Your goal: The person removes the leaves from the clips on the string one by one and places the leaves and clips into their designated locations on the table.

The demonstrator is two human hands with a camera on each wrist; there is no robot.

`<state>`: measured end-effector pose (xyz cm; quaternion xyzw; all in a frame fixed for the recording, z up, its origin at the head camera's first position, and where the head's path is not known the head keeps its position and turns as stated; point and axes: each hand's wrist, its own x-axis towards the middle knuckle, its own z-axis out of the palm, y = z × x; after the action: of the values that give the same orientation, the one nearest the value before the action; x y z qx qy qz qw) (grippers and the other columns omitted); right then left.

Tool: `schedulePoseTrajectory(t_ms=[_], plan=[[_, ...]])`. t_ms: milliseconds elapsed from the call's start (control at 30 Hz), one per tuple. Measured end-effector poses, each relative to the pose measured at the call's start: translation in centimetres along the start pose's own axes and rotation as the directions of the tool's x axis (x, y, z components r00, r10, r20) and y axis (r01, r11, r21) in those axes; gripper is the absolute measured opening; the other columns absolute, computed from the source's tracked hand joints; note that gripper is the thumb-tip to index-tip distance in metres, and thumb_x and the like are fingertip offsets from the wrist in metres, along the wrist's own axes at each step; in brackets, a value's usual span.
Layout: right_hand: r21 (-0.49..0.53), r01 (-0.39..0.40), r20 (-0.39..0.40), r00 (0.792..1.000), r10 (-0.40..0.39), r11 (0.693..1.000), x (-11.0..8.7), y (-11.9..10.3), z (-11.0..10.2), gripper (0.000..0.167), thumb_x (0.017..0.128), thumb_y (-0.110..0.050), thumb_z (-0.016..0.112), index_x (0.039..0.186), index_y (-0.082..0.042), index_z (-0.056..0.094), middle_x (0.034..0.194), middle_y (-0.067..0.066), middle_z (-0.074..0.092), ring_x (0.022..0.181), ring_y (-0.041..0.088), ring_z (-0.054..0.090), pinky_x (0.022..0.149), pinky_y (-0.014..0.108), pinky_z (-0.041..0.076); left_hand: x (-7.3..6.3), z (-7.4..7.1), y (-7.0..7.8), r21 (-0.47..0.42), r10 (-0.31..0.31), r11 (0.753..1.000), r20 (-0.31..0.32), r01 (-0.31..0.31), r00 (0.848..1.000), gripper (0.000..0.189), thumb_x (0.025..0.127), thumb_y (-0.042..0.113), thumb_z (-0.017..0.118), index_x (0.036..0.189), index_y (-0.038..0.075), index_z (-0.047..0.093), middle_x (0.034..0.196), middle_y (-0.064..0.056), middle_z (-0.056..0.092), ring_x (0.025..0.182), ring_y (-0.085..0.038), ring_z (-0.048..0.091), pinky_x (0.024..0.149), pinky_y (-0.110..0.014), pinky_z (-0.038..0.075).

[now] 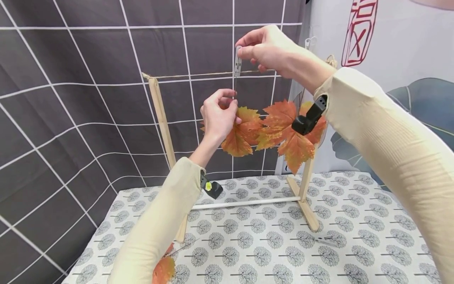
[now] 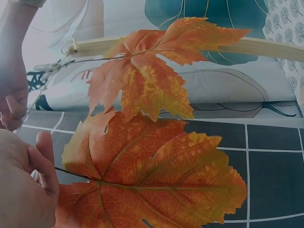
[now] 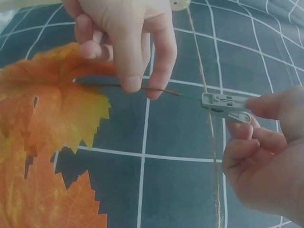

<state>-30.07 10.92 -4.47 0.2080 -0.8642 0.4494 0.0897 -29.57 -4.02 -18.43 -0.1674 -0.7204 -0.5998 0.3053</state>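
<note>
My right hand (image 1: pixel 273 49) pinches a grey clothespin (image 1: pixel 237 63) between thumb and finger, at the twine (image 1: pixel 198 75). In the right wrist view, the clothespin's nose (image 3: pixel 211 100) sits over the twine, where the tip of a leaf stem (image 3: pixel 164 90) meets it. Below the twine, my left hand (image 1: pixel 220 112) pinches that stem between thumb and finger. The orange-yellow artificial maple leaf (image 1: pixel 244 132) hangs from it, partly behind the hand. To its right hangs a second maple leaf (image 1: pixel 292 132), its stem running up to another clothespin (image 2: pixel 47 67) on the twine.
A wooden frame stands on the table, its left post (image 1: pixel 161 118) and right post (image 1: pixel 306 173) joined by a white rod (image 1: pixel 244 203). Another clothespin (image 1: pixel 325 240) lies at the right on the tree-print cloth (image 1: pixel 269 256). Another orange leaf (image 1: pixel 164 270) lies beside my left sleeve.
</note>
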Motion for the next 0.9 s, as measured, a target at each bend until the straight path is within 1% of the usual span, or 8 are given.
schedulePoseTrajectory(t_ms=[233,333,533,633,767,900], plan=[[0.052,0.016,-0.049,0.999,-0.013,0.999,0.0,-0.1,0.1,0.018,0.097,-0.019,0.066,0.112,-0.01,0.066,0.1,0.001,0.056,0.074,0.014,0.046,0.053,0.019,0.038,0.0,0.0,0.1,0.006,-0.008,1.0,0.0,0.008,1.0,0.018,0.093,0.003,0.065,0.109,0.007,0.072,0.087,-0.01,0.07,0.05,-0.017,0.067,0.049,-0.023,0.053],[0.053,0.035,-0.062,0.998,-0.031,0.998,-0.1,-0.1,0.2,0.016,0.097,-0.018,0.066,0.11,-0.01,0.067,0.098,0.001,0.056,0.074,0.013,0.045,0.054,0.02,0.038,-0.1,-0.1,0.1,0.003,-0.003,1.0,-0.001,0.003,1.0,0.018,0.093,0.003,0.064,0.109,0.006,0.072,0.088,-0.011,0.07,0.05,-0.017,0.067,0.049,-0.024,0.053],[0.047,0.065,-0.093,0.994,-0.06,0.997,-0.1,0.0,0.1,0.015,0.097,-0.018,0.066,0.11,-0.011,0.068,0.098,0.001,0.058,0.08,0.014,0.047,0.057,0.022,0.04,-0.2,-0.3,-0.2,0.0,0.007,1.0,-0.003,-0.007,1.0,0.018,0.093,0.003,0.064,0.109,0.006,0.072,0.086,-0.011,0.07,0.049,-0.016,0.066,0.048,-0.025,0.054],[0.039,0.08,-0.099,0.992,-0.076,0.996,-0.3,0.2,0.1,0.016,0.097,-0.019,0.065,0.111,-0.011,0.067,0.098,0.002,0.058,0.08,0.014,0.046,0.059,0.022,0.04,-0.3,-0.4,-0.3,-0.001,0.018,1.0,-0.009,-0.019,1.0,0.017,0.093,0.003,0.064,0.108,0.006,0.071,0.085,-0.01,0.07,0.049,-0.016,0.065,0.048,-0.024,0.053],[0.033,0.083,-0.099,0.992,-0.079,0.996,-0.6,0.6,0.1,0.018,0.098,-0.02,0.064,0.113,-0.011,0.066,0.095,0.002,0.056,0.077,0.013,0.047,0.063,0.023,0.041,-0.5,-0.6,-0.5,0.007,0.032,0.999,-0.011,-0.032,0.999,0.017,0.092,0.003,0.064,0.107,0.005,0.071,0.081,-0.008,0.069,0.048,-0.015,0.065,0.048,-0.023,0.053],[0.054,0.077,-0.097,0.993,-0.072,0.996,-0.9,0.9,0.0,0.019,0.098,-0.02,0.063,0.114,-0.011,0.065,0.095,0.0,0.057,0.078,0.013,0.049,0.063,0.023,0.042,-0.7,-1.0,-0.6,0.0,0.031,1.0,-0.005,-0.031,1.0,0.018,0.092,0.003,0.064,0.108,0.004,0.071,0.082,-0.01,0.069,0.048,-0.015,0.065,0.048,-0.023,0.053]])
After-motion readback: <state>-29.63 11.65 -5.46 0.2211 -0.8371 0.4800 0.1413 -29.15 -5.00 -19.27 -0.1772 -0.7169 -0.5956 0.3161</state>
